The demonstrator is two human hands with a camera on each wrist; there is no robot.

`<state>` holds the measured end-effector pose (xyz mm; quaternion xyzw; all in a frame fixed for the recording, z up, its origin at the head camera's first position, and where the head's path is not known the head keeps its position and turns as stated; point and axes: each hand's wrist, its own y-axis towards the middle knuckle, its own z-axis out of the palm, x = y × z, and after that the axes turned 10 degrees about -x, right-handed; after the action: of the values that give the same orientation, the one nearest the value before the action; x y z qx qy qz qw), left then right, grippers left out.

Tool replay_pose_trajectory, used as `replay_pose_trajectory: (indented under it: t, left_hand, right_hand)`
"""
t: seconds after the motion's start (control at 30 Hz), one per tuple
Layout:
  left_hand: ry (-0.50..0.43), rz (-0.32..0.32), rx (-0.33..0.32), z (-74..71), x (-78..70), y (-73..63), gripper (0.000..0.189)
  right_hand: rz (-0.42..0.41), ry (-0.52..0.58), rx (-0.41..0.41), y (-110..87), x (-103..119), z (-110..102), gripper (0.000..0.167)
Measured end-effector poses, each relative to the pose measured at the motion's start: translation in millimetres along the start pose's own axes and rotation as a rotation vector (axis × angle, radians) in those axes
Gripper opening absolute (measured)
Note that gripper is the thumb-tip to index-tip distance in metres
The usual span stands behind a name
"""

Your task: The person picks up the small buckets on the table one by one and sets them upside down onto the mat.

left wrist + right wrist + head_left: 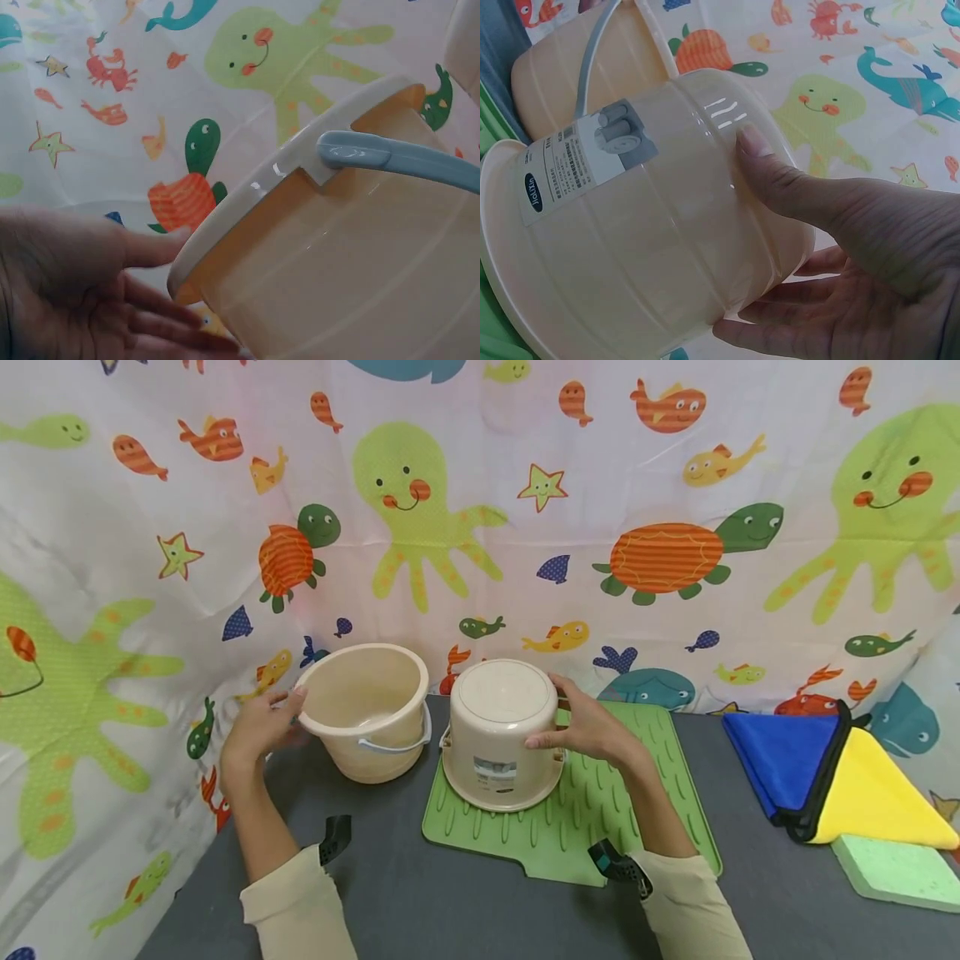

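A cream bucket (pixel 492 760) stands upside down on a green ridged mat (pixel 457 827), with a printed label (pixel 585 161) on its side. My right hand (pixel 588 720) touches its right side near the raised base, thumb on the front and fingers spread toward the back. Beside it on the left, a second cream bucket (pixel 375 756) stands with its mouth up and its blue-grey handle (pixel 401 748) hanging at the front. My left hand (pixel 258 731) is at that bucket's left rim, fingers loosely extended. The left wrist view has the thumb by the rim and the fingers outside the wall.
On the right of the dark table (pixel 420 902) lie a blue cloth (pixel 780 760), a yellow cloth (pixel 870 793) with black edging and a pale green sponge (pixel 896 870). A sea-animal curtain (pixel 495 410) hangs behind the table and along its left side.
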<state>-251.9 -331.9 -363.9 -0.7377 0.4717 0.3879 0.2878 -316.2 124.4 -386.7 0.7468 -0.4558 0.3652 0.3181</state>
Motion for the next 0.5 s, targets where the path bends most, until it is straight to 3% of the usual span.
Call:
replay_pose_trajectory:
  t: [0.13, 0.5]
  left_hand:
    - [-0.035, 0.017, 0.031, 3.3, 1.5, 1.9, 0.073]
    - [0.069, -0.041, -0.119, 12.4, -12.2, -3.4, 0.059]
  right_hand:
    - [0.004, 0.003, 0.003, 0.1, 1, 1, 0.113]
    - [0.007, 0.015, 0.000, -0.2, 2, 1, 0.113]
